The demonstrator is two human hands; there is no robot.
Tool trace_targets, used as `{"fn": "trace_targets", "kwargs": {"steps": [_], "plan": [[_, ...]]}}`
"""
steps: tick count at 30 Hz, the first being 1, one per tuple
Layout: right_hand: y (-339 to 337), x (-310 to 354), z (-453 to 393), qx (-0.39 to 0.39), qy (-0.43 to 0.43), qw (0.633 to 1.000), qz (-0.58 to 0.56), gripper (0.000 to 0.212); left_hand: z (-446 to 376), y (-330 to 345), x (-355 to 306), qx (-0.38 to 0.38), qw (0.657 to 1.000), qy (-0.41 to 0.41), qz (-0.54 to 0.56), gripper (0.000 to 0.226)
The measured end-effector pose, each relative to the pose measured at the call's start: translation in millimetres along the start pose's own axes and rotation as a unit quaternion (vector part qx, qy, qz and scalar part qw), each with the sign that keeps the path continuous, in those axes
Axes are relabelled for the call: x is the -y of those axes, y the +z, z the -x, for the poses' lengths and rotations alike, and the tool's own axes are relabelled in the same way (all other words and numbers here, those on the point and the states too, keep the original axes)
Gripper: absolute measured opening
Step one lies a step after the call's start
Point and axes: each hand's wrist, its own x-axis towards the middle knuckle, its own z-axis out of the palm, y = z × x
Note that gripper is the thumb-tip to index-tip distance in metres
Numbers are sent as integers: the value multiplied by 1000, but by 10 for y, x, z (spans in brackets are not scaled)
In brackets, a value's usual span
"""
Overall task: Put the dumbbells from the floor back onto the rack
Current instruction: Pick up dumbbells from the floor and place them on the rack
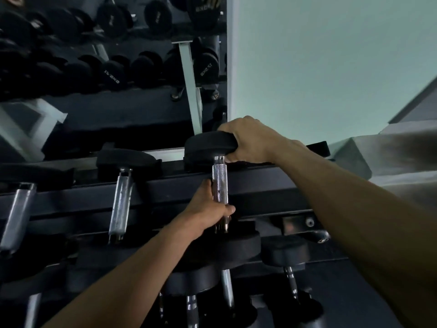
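A black dumbbell point(220, 183) with a knurled chrome handle lies across the top tier of the dark rack point(260, 185). My left hand point(208, 209) is wrapped around the lower part of its handle. My right hand point(248, 140) grips the far black head from the right side. The near head sits below the front rail, partly hidden by my left forearm. Two more dumbbells point(121, 192) rest on the same tier to the left.
Lower tiers hold several black dumbbells point(286, 254). A mirror point(106, 67) behind the rack reflects more dumbbells. A pale green wall point(319, 67) fills the upper right. A grey ledge point(378, 150) runs along the right.
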Motion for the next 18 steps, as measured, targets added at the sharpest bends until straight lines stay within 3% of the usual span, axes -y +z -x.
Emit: {"fn": "trace_targets", "kwargs": {"steps": [8, 18], "plan": [[35, -24, -119, 6, 8, 1000, -11, 33, -24, -101, -26, 35, 999, -8, -13, 71], [88, -47, -25, -15, 60, 997, -36, 33, 10, -51, -35, 40, 998, 10, -42, 71]]}}
